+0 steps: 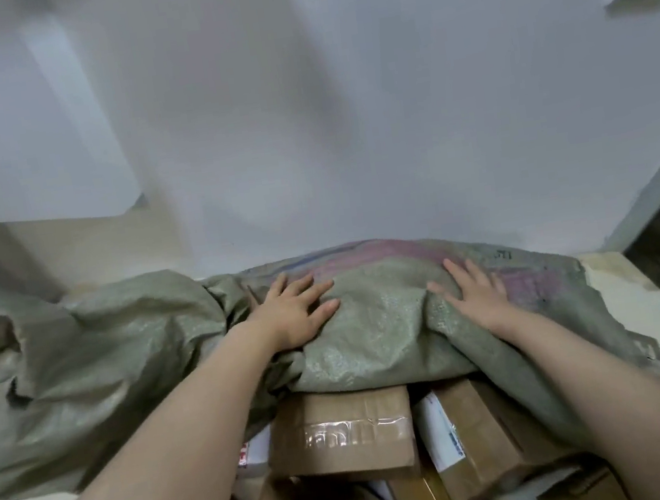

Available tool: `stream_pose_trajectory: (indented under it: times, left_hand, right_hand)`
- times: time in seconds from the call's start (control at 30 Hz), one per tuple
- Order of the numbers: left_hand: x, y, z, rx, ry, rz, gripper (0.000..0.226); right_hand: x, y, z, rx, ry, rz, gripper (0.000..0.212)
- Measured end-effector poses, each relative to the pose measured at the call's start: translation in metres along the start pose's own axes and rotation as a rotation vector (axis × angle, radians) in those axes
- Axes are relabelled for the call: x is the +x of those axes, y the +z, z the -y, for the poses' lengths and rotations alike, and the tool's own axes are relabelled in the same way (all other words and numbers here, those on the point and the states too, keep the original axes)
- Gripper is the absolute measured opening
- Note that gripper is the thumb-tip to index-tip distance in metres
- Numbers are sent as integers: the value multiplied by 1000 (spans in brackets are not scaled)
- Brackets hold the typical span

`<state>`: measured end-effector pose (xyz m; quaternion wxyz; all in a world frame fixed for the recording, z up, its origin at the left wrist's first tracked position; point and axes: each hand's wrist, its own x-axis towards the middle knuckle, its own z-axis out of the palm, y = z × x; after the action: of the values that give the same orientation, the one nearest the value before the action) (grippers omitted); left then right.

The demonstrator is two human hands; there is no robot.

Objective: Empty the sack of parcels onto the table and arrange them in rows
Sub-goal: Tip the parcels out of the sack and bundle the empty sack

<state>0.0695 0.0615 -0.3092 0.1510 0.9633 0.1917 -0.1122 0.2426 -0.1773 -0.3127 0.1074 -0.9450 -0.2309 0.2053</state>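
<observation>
Both arms extended forward; left hand [295,312] and right hand [477,290] flat, fingers spread

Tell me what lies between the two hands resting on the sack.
In the head view, only the wrinkled green fabric of the sack lies between the left hand and the right hand; both press flat on it.

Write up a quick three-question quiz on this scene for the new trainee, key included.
1. True or false: the left hand and the right hand both rest flat on the sack.
2. Where do the parcels show? A: stacked on top of the sack. B: spilling from under the sack's near edge. C: lined up in rows along the wall.
3. Fill in: the brown box below the left hand is sealed with clear ____.
Key: 1 true; 2 B; 3 tape.
</observation>
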Motion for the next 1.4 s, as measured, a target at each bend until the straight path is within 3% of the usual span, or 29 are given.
stream_pose_trajectory:
  times: [0.1,0.2,0.37,0.53,0.63,0.73,0.83,0.93,1.03,1.07,1.13,1.2,1.33,1.4]
  left_hand:
    - [4,8,1,9,15,72,64]
    - [-9,-11,-11,153,-37,-75,58]
    - [-56,-50,-37,-1,-50,-353,51]
    - [-123,-64,-39,67,-35,-463,55]
    - [-170,-65,-23,205,-24,-443,63]
    - [-208,-63,-1,316,-53,-422,76]
    - [-228,-57,21,161,-38,-407,76]
    - [-233,-43,42,205,-42,-381,81]
    - [-234,-28,69,394,-126,-277,109]
    - [-234,-24,81,430,-138,-243,115]
    - [-235,-21,109,460,-158,-205,121]
    - [-234,-23,138,417,-205,-177,111]
    - [-210,-42,176,359,-323,-164,69]
    - [-196,-49,180,417,-348,-143,56]
  right_hand:
    - [-13,-17,10,-53,39,-31,111]
    - [-28,-32,20,-50,41,-76,82]
    - [-78,-54,39,82,-200,-129,77]
    - [-129,-67,58,13,-308,-178,85]
    - [-142,-55,77,-103,-350,-140,96]
    - [-161,-31,101,-207,-375,-218,96]
    - [-186,-6,131,-290,-457,-268,86]
    - [-187,18,164,-309,-540,-204,88]
    - [-175,37,192,-339,-518,-88,97]
    - [-169,43,198,-381,-498,-61,92]
    - [-155,51,205,-413,-433,-68,59]
    - [-144,50,205,-325,-372,-200,27]
    - [-131,30,203,-147,-278,-516,30]
    - [-132,18,199,-170,-290,-555,31]
